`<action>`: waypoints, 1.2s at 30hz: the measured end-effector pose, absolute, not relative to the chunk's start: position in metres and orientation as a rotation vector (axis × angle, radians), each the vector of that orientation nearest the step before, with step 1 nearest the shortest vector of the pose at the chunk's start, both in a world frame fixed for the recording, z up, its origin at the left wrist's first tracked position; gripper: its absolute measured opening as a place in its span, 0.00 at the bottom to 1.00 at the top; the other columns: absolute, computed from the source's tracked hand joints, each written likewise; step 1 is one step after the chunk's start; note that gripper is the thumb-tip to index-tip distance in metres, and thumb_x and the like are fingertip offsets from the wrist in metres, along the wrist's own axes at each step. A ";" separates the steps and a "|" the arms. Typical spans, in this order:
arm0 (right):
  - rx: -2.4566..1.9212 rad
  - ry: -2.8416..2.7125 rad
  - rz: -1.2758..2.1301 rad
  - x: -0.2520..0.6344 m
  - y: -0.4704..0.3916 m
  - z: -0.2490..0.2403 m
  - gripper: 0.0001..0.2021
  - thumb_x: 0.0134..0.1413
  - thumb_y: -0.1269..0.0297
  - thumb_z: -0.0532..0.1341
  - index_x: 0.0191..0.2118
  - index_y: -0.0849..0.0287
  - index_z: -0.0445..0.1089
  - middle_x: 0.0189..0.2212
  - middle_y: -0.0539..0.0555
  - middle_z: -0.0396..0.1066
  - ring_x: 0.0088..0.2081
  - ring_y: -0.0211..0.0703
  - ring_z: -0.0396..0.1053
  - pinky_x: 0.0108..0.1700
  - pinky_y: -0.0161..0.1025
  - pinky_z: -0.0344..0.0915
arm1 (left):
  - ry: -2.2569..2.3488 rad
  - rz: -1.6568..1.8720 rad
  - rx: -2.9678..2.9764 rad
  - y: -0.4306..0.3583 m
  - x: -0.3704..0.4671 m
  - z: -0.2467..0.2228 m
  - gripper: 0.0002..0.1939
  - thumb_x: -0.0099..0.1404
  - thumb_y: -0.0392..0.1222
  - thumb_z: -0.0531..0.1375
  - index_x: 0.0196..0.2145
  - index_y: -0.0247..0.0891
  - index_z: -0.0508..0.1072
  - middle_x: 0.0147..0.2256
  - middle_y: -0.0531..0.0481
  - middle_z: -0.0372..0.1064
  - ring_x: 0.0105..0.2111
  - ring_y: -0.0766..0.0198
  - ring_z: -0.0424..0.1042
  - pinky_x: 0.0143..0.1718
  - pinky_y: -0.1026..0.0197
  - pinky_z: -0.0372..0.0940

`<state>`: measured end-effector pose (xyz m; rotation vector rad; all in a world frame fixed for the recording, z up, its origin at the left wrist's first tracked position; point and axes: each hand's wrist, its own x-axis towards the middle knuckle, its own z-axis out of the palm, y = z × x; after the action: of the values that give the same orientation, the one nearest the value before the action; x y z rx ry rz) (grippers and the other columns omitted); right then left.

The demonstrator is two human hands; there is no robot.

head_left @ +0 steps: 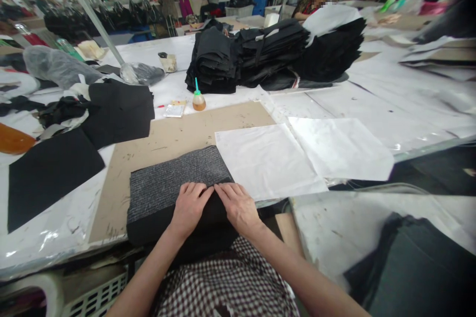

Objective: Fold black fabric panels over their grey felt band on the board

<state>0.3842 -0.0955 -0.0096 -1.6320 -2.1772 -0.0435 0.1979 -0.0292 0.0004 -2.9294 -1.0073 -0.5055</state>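
Observation:
A rectangular piece of black fabric (148, 225) with a ribbed grey side (171, 178) lies near the table's front edge, partly hanging toward my lap. My left hand (190, 205) has its fingers curled on the black edge strip, thumb pointing right. Close beside it, my right hand (238, 205) grips the same strip, its fingertips almost meeting my left thumb. What lies under the fingers is hidden. Beneath the fabric is a brown cardboard sheet (115, 195), and to the right lies a white sheet (260, 158).
Another white sheet (345, 146) lies farther right. Behind stand a glue bottle with a green nozzle (199, 102) and stacked black fabric (271, 52). Black pieces (52, 173) lie left, and a dark stack (420, 267) sits lower right. A person (316, 0) is across the table.

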 end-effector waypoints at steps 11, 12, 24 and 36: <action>-1.731 -2.190 -0.077 0.383 -0.098 -0.009 0.25 0.61 0.77 0.54 0.63 0.61 0.63 0.53 0.60 0.68 0.58 0.52 0.59 0.67 0.59 0.46 | -1.041 -0.457 -2.957 -0.034 0.132 0.001 0.17 0.72 0.34 0.53 0.56 0.41 0.70 0.44 0.43 0.69 0.44 0.57 0.65 0.47 0.51 0.60; -1.724 -2.205 -0.085 0.383 -0.099 -0.008 0.25 0.61 0.77 0.54 0.63 0.61 0.63 0.53 0.60 0.68 0.58 0.52 0.60 0.67 0.59 0.46 | -1.027 -0.442 -2.947 -0.035 0.131 0.001 0.18 0.72 0.33 0.53 0.57 0.41 0.70 0.44 0.43 0.69 0.44 0.56 0.66 0.48 0.51 0.60; -1.658 -2.316 -0.131 0.329 -0.096 0.005 0.22 0.64 0.72 0.55 0.63 0.59 0.63 0.55 0.63 0.66 0.57 0.55 0.60 0.63 0.57 0.56 | -0.955 -0.278 -2.858 -0.037 0.134 0.010 0.18 0.72 0.33 0.52 0.57 0.39 0.68 0.43 0.45 0.69 0.43 0.57 0.66 0.50 0.50 0.59; -1.578 -2.417 0.011 0.317 -0.093 0.006 0.27 0.63 0.75 0.54 0.67 0.56 0.58 0.54 0.60 0.67 0.55 0.52 0.61 0.56 0.49 0.65 | -1.135 -0.565 -2.985 -0.038 0.049 -0.001 0.17 0.72 0.33 0.52 0.56 0.41 0.70 0.44 0.44 0.68 0.43 0.59 0.64 0.46 0.53 0.61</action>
<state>0.3167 -0.0932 0.0059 -1.5776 -2.4168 0.0113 0.0489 -0.0382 -0.0014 -2.9851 -1.1348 -0.5655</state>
